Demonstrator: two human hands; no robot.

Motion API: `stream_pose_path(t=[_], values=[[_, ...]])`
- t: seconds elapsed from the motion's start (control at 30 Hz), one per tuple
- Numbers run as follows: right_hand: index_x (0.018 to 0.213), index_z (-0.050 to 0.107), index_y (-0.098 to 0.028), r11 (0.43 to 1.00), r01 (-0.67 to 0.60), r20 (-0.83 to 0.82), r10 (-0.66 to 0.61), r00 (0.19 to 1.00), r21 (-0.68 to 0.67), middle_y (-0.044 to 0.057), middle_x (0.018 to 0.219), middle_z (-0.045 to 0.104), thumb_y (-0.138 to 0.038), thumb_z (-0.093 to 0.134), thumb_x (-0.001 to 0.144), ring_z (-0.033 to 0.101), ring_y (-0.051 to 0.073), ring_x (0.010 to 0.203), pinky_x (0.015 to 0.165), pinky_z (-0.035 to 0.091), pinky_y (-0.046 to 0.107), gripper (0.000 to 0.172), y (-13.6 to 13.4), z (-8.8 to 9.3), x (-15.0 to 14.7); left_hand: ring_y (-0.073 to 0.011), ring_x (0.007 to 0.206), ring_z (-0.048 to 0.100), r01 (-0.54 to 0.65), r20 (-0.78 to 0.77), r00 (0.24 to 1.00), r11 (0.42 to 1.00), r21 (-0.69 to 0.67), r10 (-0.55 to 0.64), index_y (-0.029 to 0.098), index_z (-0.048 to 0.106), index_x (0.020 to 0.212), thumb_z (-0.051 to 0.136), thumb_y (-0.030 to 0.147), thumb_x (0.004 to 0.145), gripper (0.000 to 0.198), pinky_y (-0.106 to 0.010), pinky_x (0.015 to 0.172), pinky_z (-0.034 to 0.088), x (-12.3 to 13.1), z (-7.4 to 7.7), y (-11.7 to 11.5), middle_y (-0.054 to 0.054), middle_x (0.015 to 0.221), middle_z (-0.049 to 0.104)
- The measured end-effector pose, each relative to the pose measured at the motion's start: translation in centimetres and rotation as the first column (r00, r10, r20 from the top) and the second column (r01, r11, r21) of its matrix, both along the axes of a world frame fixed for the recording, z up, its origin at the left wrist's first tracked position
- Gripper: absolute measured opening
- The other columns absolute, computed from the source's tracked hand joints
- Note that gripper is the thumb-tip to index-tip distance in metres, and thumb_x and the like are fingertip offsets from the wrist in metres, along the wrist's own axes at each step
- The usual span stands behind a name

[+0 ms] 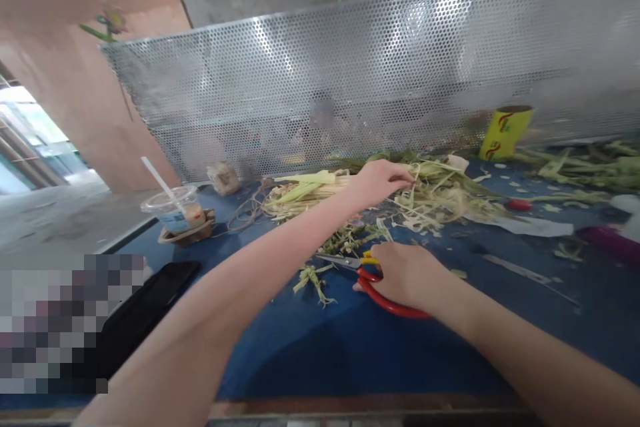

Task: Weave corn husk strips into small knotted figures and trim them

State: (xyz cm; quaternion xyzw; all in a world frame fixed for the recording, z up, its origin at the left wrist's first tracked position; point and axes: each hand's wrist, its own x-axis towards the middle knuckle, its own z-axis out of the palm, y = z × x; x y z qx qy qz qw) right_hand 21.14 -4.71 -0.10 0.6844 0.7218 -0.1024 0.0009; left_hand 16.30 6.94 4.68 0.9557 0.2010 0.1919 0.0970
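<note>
My right hand (407, 273) is closed round the handles of scissors (393, 305) with red and yellow grips; their blades point left, low over the blue table. My left hand (383, 180) reaches across to the pile of pale green plant strips (440, 197). Its fingers are pressed together at the pile's edge, and what they hold, if anything, is too small to make out. Left of that hand lies a bundle of pale stalks (305, 190). A small knotted plant piece (314, 282) rests just left of the scissors, near green scraps (350, 238).
A lidded cup with a straw (175, 210) and a black phone (150, 307) are at the left. Behind stands a perforated metal screen (300, 93). A yellow tube (506, 133), tweezers (530, 275) and more stems (595, 167) lie to the right.
</note>
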Motion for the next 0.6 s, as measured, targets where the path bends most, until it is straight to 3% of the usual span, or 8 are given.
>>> stream_pose_path(t=[0.07,0.13,0.2,0.27,0.33,0.43,0.5,0.6], values=[[0.075,0.057,-0.016,0.999,-0.007,0.006,0.006,1.0,0.039,0.01,0.077,0.065,-0.052,0.048,0.07,0.062,0.024,0.066,0.052,0.041,0.029,0.038,-0.1,0.0,0.1,-0.0128,0.092,0.057,-0.008,-0.115,0.993,0.999,0.043,0.013,0.015,0.064,0.099,0.045,0.017,0.081,0.026,-0.022,0.082,0.041,3.1,-0.4,1.3,-0.004,0.102,0.065],[0.078,0.058,-0.016,0.996,-0.012,0.014,0.011,1.0,0.09,0.011,0.079,0.066,-0.055,0.047,0.07,0.063,0.025,0.067,0.054,0.042,0.029,0.041,-0.1,-0.2,0.2,-0.018,0.09,0.057,-0.028,-0.159,0.987,0.997,0.069,0.038,0.014,0.068,0.084,0.053,0.018,0.075,0.018,-0.03,0.084,0.039,5.1,-1.1,1.8,-0.006,0.093,0.066],[0.079,0.059,-0.015,0.994,-0.006,0.022,0.004,1.0,0.113,0.011,0.078,0.066,-0.055,0.047,0.071,0.063,0.025,0.067,0.053,0.042,0.029,0.043,-0.1,-0.3,0.4,-0.0247,0.094,0.055,-0.065,-0.173,0.981,0.992,0.108,0.084,0.013,0.068,0.072,0.057,0.019,0.072,0.013,-0.042,0.089,0.034,5.9,-1.6,1.8,-0.009,0.085,0.066],[0.079,0.058,-0.015,0.994,-0.003,0.029,0.0,1.0,0.114,0.012,0.076,0.066,-0.055,0.047,0.07,0.063,0.027,0.067,0.053,0.043,0.03,0.042,0.0,-0.4,0.5,-0.0294,0.095,0.053,-0.121,-0.164,0.976,0.981,0.154,0.146,0.011,0.065,0.061,0.055,0.027,0.074,0.023,-0.05,0.088,0.03,5.3,-1.6,1.4,-0.012,0.078,0.065],[0.077,0.058,-0.016,0.994,-0.002,0.022,-0.001,1.0,0.111,0.012,0.077,0.065,-0.053,0.048,0.07,0.063,0.027,0.069,0.054,0.043,0.03,0.039,0.1,-0.5,0.7,-0.0278,0.092,0.054,-0.2,-0.112,0.968,0.96,0.198,0.224,0.011,0.063,0.061,0.043,0.035,0.081,0.037,-0.05,0.086,0.032,3.4,-1.1,0.9,-0.01,0.075,0.064],[0.074,0.057,-0.017,0.994,0.022,-0.002,-0.022,1.0,0.11,0.011,0.079,0.065,-0.048,0.047,0.072,0.063,0.024,0.067,0.053,0.041,0.028,0.033,0.3,-0.8,1.1,-0.0247,0.11,0.045,-0.238,-0.031,0.967,0.945,0.226,0.252,0.016,0.056,0.105,0.025,0.027,0.087,0.038,-0.046,0.09,0.028,-1.7,-0.1,0.1,-0.005,0.105,0.059],[0.075,0.055,-0.017,0.994,0.041,-0.015,-0.039,0.999,0.1,0.01,0.075,0.064,-0.046,0.045,0.074,0.062,0.022,0.061,0.049,0.04,0.027,0.031,0.4,-1.0,1.3,-0.0239,0.109,0.045,-0.293,0.013,0.955,0.929,0.225,0.298,0.019,0.04,0.121,0.038,0.029,0.083,0.039,-0.046,0.09,0.031,-6.0,0.2,-0.7,-0.007,0.113,0.056],[0.076,0.053,-0.017,0.992,0.048,-0.046,-0.043,0.998,0.12,0.01,0.074,0.063,-0.051,0.043,0.075,0.06,0.021,0.058,0.046,0.038,0.026,0.036,0.4,-1.3,1.6,-0.0189,0.087,0.056,-0.445,0.064,0.896,0.892,0.086,0.44,0.013,0.05,0.101,0.046,0.037,0.078,0.033,-0.034,0.077,0.042,-12.1,-0.6,-2.6,-0.009,0.094,0.061]])
